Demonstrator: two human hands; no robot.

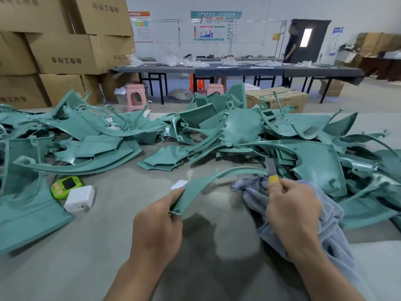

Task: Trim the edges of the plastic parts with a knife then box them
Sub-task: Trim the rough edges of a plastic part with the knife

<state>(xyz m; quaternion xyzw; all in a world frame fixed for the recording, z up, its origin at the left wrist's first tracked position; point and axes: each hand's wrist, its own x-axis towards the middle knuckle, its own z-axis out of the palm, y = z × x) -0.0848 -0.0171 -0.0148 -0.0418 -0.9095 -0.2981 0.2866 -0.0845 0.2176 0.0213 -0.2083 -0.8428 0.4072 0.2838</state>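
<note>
Gripping teal part (204,182): left hand (156,227); right hand (293,210) holds knife (272,173); carton (65,52) print mirrored.

Curved teal plastic part (195,187) beside upright yellow-handled knife (271,172); teal parts heap (238,127) behind.

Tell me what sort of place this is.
Most likely a factory finishing and packing area. Teal moulded plastic parts lie heaped on the work table, printed cardboard cartons are stacked at the left, and a long table with bagged items runs beneath notice boards.
</note>
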